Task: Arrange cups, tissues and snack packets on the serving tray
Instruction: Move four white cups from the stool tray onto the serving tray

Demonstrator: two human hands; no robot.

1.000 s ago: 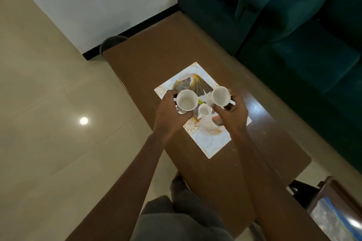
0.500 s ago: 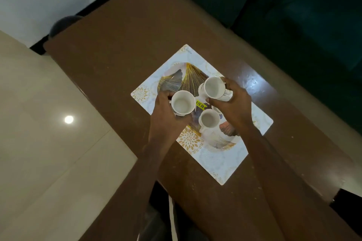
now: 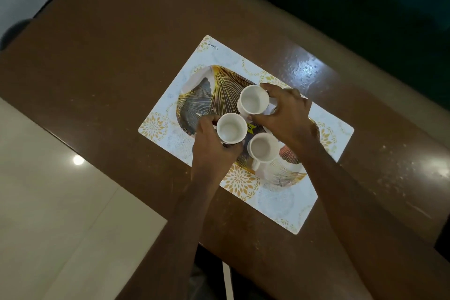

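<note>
An oval serving tray (image 3: 194,102) with a gold and grey fan pattern lies on a white placemat (image 3: 280,204) with gold flowers. Three white cups are over the tray. My left hand (image 3: 209,148) grips the left cup (image 3: 230,128) from the side. My right hand (image 3: 287,114) holds the far cup (image 3: 253,100) by its right side. The third cup (image 3: 263,147) stands free on the tray between my wrists, handle toward me. No tissues or snack packets are in view.
The placemat rests on a long brown wooden table (image 3: 109,56). A dark green sofa (image 3: 377,7) runs along the far right. Pale tiled floor (image 3: 48,202) lies to the left, with a dark round object (image 3: 12,31) at the table's far left corner.
The camera has come closer and looks more steeply down. Both hands still grip their cups, which have sunk lower over the tray; the third cup has stayed put.
</note>
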